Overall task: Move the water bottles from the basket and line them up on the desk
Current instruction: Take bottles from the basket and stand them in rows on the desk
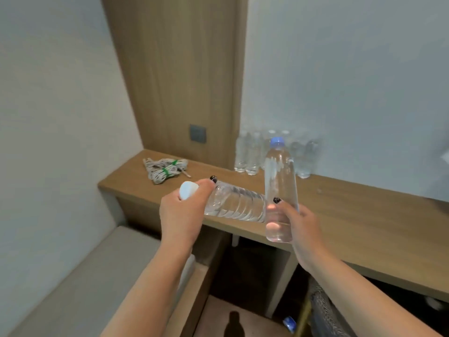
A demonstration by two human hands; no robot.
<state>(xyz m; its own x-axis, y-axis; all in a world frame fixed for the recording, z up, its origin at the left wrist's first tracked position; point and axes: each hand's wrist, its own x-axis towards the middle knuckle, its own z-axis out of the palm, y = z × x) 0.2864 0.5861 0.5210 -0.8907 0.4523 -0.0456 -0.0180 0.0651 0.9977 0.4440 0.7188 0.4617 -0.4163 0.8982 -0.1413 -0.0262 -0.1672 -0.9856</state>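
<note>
Left hand [181, 210] grips the sideways bottle [233, 204], right hand [295, 223] the upright bottle [280, 188] — fingers wrapped tight. Stand both on the bench [352, 215] beside the row [252, 154] — bases down first.

Your left hand [181, 210] curls in a tight grip, forearm reaching forward. Your right hand [297, 227] grips too, thumb up.

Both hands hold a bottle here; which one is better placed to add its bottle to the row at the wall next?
Probably the right hand: its blue-capped bottle is already upright, nearer the row of bottles. The left hand holds its white-capped bottle sideways.
</note>
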